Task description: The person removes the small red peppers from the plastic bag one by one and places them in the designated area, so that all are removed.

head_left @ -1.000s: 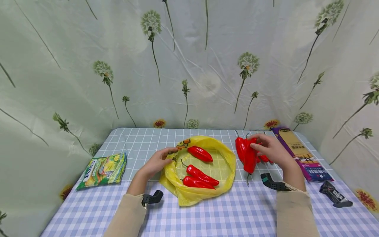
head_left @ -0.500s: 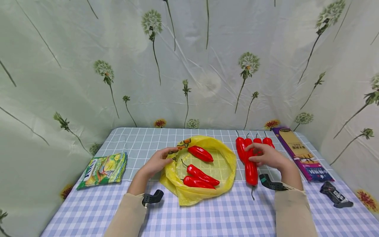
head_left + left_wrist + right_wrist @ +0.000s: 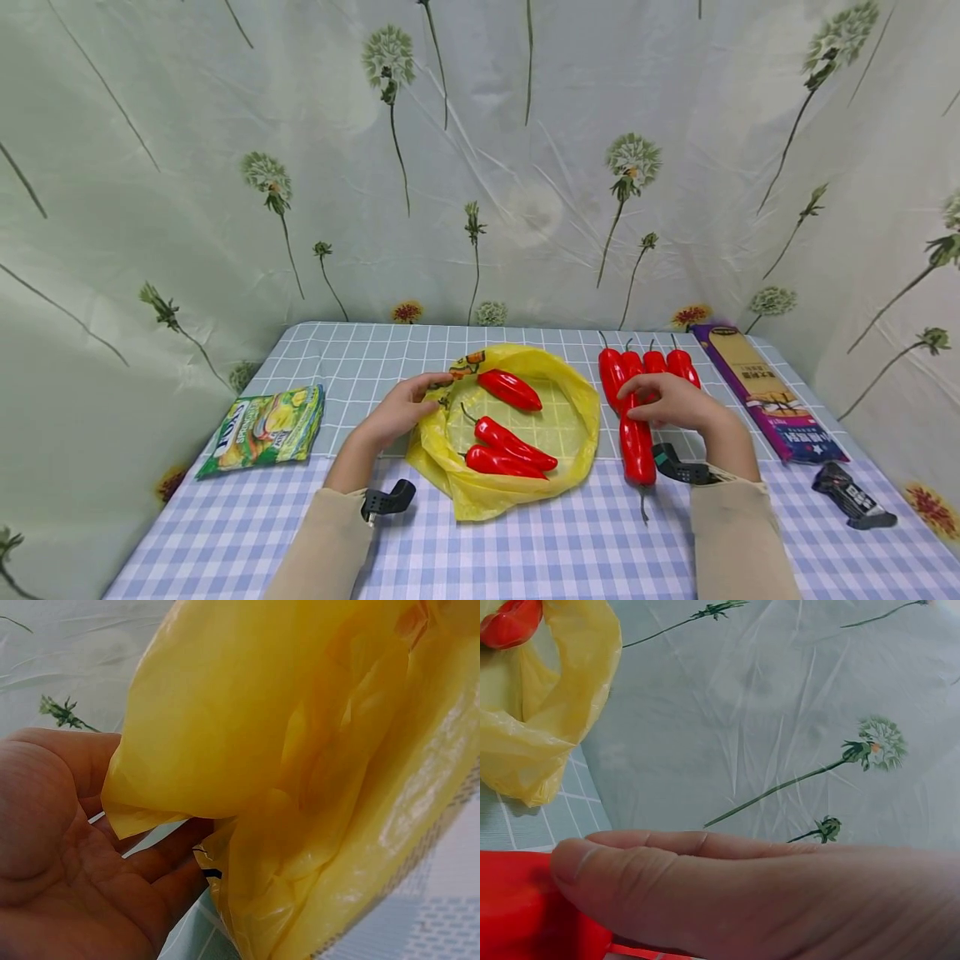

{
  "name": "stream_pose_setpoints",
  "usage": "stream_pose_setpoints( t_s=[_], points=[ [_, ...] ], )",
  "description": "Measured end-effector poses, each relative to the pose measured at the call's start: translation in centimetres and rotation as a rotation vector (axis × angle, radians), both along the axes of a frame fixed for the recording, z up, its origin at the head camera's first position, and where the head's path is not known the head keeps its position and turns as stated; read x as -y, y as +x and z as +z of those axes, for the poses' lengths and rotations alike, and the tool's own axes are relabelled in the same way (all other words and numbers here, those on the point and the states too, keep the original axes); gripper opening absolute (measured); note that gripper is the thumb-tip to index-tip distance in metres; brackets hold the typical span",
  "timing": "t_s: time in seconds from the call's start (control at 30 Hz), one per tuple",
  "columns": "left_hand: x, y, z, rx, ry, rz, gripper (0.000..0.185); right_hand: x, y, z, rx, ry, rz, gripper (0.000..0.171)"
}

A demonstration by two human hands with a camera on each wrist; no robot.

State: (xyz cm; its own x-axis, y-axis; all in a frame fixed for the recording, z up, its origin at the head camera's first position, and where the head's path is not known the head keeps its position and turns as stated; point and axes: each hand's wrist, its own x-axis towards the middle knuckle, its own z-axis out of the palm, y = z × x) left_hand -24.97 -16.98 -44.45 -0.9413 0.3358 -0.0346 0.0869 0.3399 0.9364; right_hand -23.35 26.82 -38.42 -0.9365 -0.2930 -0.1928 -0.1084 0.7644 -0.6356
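Observation:
A yellow plastic bag lies spread open on the table with three red peppers inside. At its left edge my left hand pinches the plastic; the left wrist view shows the bag's fold between thumb and fingers. My right hand grips another red pepper, thumb and fingertips at its far end, the stem pointing toward me. Several more red peppers lie side by side just behind that hand. In the right wrist view the thumb presses on the held pepper.
A green snack packet lies at the left of the table. On the right are a long purple and gold package and a small black wrapper. A floral curtain hangs behind the table's back edge.
My right hand has shifted slightly left and toward me, and the pepper in it has moved nearer to me. More of the peppers behind now show. My left hand stays put on the bag.

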Motion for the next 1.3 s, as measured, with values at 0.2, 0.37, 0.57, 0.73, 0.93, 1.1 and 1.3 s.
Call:
stream_pose_setpoints(
  t_s=[0.2,0.37,0.57,0.73,0.93,1.1,1.3],
  points=[
    [-0.1,0.0,0.0,0.003,-0.009,0.011,0.049,0.2,0.1,0.0,-0.039,0.038,-0.010,0.040],
    [0.0,0.0,0.1,0.004,0.004,0.005,0.050,0.3,0.0,0.2,-0.057,0.054,-0.006,0.033],
    [0.0,0.0,0.2,0.009,0.032,-0.005,0.051,0.9,-0.1,0.7,-0.090,0.063,-0.014,0.028],
    [0.0,0.1,0.2,0.010,0.017,0.001,0.051,1.7,-0.2,1.2,-0.117,0.054,-0.018,0.036],
    [-0.1,0.0,0.2,0.022,0.003,0.018,0.050,3.0,-0.3,1.7,-0.209,0.055,0.007,0.036],
    [-0.1,0.0,0.1,0.025,0.010,0.019,0.050,4.1,-0.3,1.7,-0.255,0.030,0.030,0.034],
    [-0.1,0.0,0.1,0.018,0.010,0.018,0.050,5.5,-0.4,1.5,-0.325,-0.005,0.054,0.030]
  ],
)
